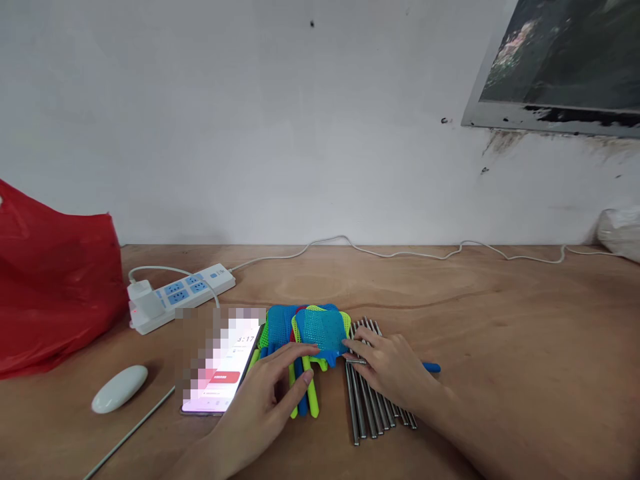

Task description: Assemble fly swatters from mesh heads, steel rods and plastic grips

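Observation:
A small stack of plastic mesh swatter heads (311, 327), blue, green, yellow and red, lies on the wooden table with short coloured handles (306, 397) pointing toward me. My left hand (273, 393) rests flat on the handles, fingers apart. Beside the stack lies a row of several metal rods (367, 410). My right hand (390, 367) lies on these rods, its fingertips pinching one rod end beside the blue mesh. A blue handle tip (431, 367) sticks out from under that hand.
A lit phone (223, 377) lies left of the stack. Further left are a white mouse (120, 388), a white power strip (180, 295) with a cable along the wall, and a red plastic bag (50, 287). A white bag (623, 230) sits at the far right.

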`<action>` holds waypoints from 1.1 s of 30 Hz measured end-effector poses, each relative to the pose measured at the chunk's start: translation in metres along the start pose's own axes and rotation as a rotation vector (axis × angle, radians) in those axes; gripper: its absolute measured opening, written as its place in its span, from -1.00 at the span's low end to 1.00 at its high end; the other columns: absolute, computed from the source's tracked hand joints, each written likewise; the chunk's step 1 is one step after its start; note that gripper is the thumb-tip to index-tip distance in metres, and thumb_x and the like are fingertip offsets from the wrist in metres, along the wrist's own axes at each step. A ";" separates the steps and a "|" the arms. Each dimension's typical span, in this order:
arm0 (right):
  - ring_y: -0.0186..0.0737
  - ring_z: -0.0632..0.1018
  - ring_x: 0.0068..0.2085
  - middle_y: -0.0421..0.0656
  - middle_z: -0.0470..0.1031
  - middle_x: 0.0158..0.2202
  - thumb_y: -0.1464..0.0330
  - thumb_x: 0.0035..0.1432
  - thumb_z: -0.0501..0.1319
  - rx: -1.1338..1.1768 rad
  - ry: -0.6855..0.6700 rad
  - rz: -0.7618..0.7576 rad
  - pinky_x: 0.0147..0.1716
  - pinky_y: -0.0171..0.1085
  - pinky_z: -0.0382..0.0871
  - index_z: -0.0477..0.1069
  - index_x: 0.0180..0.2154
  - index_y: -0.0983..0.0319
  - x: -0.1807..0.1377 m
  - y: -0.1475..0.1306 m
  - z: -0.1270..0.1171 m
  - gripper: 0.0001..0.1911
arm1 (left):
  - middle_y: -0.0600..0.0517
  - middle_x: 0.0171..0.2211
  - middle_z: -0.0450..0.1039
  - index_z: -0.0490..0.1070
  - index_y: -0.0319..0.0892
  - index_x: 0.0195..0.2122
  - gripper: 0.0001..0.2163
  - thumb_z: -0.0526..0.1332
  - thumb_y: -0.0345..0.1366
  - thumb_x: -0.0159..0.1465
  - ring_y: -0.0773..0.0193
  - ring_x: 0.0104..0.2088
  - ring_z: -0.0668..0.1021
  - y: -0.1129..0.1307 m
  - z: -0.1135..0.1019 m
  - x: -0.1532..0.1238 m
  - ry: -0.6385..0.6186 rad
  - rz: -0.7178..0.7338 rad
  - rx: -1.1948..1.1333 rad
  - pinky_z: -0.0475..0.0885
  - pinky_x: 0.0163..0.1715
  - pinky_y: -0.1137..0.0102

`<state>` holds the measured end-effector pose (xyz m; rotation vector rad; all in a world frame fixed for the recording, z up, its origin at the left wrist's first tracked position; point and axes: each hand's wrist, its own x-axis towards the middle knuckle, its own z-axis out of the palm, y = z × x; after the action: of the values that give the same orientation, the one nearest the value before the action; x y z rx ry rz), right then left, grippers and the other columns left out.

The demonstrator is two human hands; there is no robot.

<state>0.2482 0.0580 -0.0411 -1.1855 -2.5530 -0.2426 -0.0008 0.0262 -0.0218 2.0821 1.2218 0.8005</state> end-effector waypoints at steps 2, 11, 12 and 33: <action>-0.15 0.61 -0.33 -0.08 0.60 -0.19 0.35 0.37 0.15 0.037 0.038 0.019 -0.51 -0.28 0.22 0.53 -0.09 0.21 0.000 0.004 -0.004 -0.80 | 0.05 -0.33 0.50 0.45 -0.06 0.08 -0.70 0.08 -0.09 0.44 0.30 -0.54 0.43 -0.001 0.000 0.000 0.003 -0.005 -0.005 0.30 -0.56 0.45; -0.13 0.44 -0.53 -0.14 0.46 -0.57 0.09 0.41 -0.06 0.633 0.873 0.204 -0.48 -0.15 0.23 0.54 -0.52 0.09 -0.021 0.026 -0.017 -0.42 | 0.03 -0.28 0.48 0.44 -0.09 0.07 -0.69 0.06 -0.08 0.46 0.30 -0.50 0.41 -0.003 -0.001 -0.002 0.015 -0.018 -0.020 0.28 -0.52 0.44; -0.11 0.43 -0.50 -0.13 0.43 -0.57 0.12 0.44 -0.17 0.659 0.960 0.224 -0.46 -0.14 0.22 0.53 -0.53 0.08 -0.020 0.025 -0.019 -0.34 | 0.03 -0.28 0.47 0.44 -0.09 0.07 -0.69 0.06 -0.08 0.46 0.30 -0.48 0.42 -0.002 -0.001 -0.002 0.017 -0.019 -0.020 0.29 -0.51 0.44; -0.31 0.54 -0.47 -0.19 0.58 -0.43 0.17 -0.03 0.52 1.776 0.359 0.550 -0.54 -0.38 0.44 0.57 -0.42 0.20 0.006 -0.020 -0.009 -0.73 | 0.08 -0.47 0.49 0.53 -0.11 -0.27 -0.75 0.20 -0.07 0.38 0.30 -0.52 0.43 -0.002 0.000 -0.001 -0.061 -0.029 -0.050 0.28 -0.52 0.45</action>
<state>0.2312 0.0468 -0.0307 -0.7513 -1.0915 1.4191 -0.0022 0.0261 -0.0237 2.0291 1.1852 0.7413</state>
